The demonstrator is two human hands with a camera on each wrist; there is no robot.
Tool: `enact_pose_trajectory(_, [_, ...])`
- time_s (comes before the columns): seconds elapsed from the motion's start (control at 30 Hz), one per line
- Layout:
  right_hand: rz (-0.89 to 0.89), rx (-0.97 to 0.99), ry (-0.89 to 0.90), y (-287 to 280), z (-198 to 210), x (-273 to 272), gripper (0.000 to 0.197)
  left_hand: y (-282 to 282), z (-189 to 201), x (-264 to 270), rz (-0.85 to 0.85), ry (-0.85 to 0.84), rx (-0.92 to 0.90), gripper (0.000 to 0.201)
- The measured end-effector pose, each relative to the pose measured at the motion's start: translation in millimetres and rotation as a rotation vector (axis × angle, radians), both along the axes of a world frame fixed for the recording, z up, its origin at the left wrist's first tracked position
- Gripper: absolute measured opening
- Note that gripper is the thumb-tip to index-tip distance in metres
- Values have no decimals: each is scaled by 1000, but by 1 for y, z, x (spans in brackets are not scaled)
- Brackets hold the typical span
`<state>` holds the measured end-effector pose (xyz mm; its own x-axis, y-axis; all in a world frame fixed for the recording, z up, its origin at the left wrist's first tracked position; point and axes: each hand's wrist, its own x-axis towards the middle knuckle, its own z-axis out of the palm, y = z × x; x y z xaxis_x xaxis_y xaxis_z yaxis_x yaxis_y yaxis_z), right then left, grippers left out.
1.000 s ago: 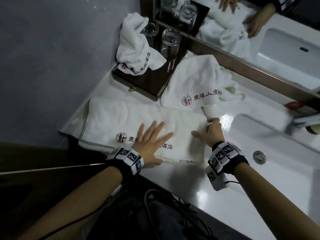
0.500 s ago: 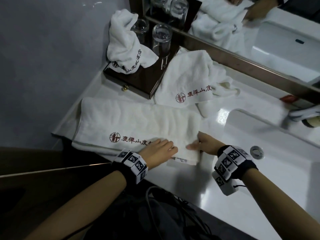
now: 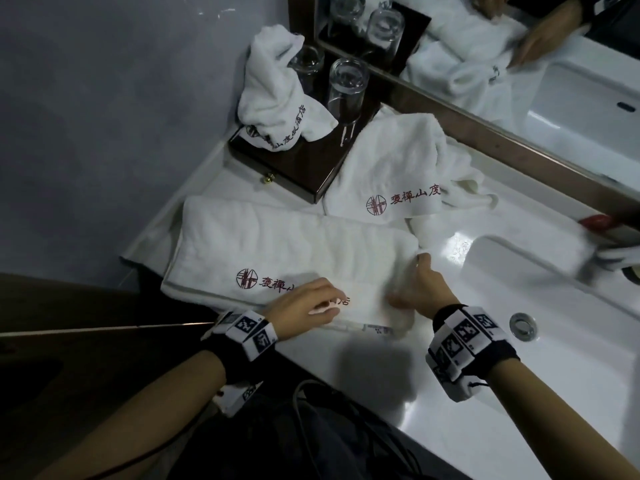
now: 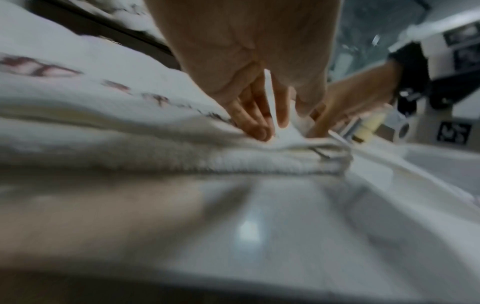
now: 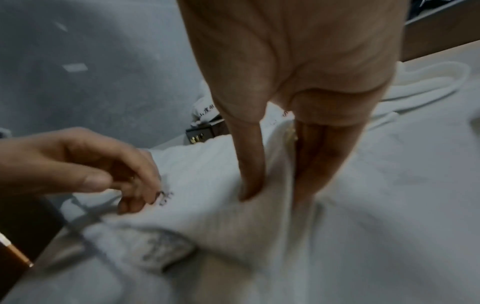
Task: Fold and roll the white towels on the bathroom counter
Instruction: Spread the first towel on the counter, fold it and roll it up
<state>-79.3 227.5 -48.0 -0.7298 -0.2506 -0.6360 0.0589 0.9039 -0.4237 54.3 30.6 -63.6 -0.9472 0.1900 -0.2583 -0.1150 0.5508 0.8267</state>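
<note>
A white towel [image 3: 277, 247] with a red logo lies folded in a long strip on the counter [image 3: 363, 368]. My right hand [image 3: 408, 282] pinches its right end: in the right wrist view the thumb [image 5: 249, 181] lies on top and the fingers [image 5: 309, 174] are tucked under the edge, which is raised a little. My left hand [image 3: 329, 301] is loosely curled, its fingertips [image 4: 259, 131] touching the towel top near the front edge beside the printed text. A second, crumpled towel [image 3: 391, 168] lies behind. A third towel [image 3: 273, 95] sits bunched on the dark tray [image 3: 304, 168].
Upturned glasses [image 3: 346, 84] stand on the tray by the grey wall. The sink basin [image 3: 571, 358] with its drain [image 3: 523, 325] lies right of the towel, the faucet [image 3: 616, 259] behind it. A framed mirror [image 3: 519, 81] runs along the back. The counter's front edge is near my wrists.
My left hand went from flat and spread on the towel to loosely curled near its front edge. My right hand slid along the towel's right end and now pinches it.
</note>
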Motion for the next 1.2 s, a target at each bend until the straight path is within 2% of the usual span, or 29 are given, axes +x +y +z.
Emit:
enact_pose_trajectory(0.1, [-43,-6,170,-18,7,-5,76,-39,13,1,240,87,-50,21])
enact_pose_trajectory(0.17, [16,38,369,-34,9,-9,78,-75,16,0,459,140,-188,26])
enact_pose_trajectory(0.27, [102,134,479,-55,10,-9,72,-128,12,12,793,64,-395,34])
enact_pose_trajectory(0.3, [132,154,493,-61,9,-5,67,-141,11,21,847,18,-423,36])
enact_pose_trajectory(0.37, [219,94,543,-71,7,5,55,-151,9,39,781,16,-416,38])
enact_pose_trajectory(0.47, [368,-346,437,-87,9,32,29,-141,6,56,415,19,-368,36])
enact_pose_trajectory(0.53, [582,-485,318,-96,6,52,13,-132,3,57,202,-16,-452,29])
enact_pose_trajectory(0.6, [709,-448,218,-101,-1,66,23,-128,3,55,79,-9,-553,26])
enact_pose_trajectory(0.67, [842,-352,248,-102,-10,71,42,-128,3,53,-14,-8,-633,29])
enact_pose_trajectory(0.77, [953,-311,360,-102,-13,74,42,-131,7,53,-144,35,-744,34])
enact_pose_trajectory(0.87, [950,-301,545,-99,-14,76,36,-131,13,53,-182,129,-793,32])
enact_pose_trajectory(0.93, [942,-270,627,-99,-16,80,40,-129,14,54,-218,177,-827,38])
enact_pose_trajectory(1.03, [911,-190,642,-100,-17,85,40,-123,12,58,-215,152,-884,52])
enact_pose_trajectory(1.1, [872,-232,656,-100,-14,86,24,-116,7,60,-163,130,-940,53])
enact_pose_trajectory(1.13, [851,-284,640,-100,-12,86,22,-112,4,60,-135,123,-974,54])
enact_pose_trajectory(1.2, [825,-335,550,-98,-9,82,35,-104,1,58,-71,125,-1011,54])
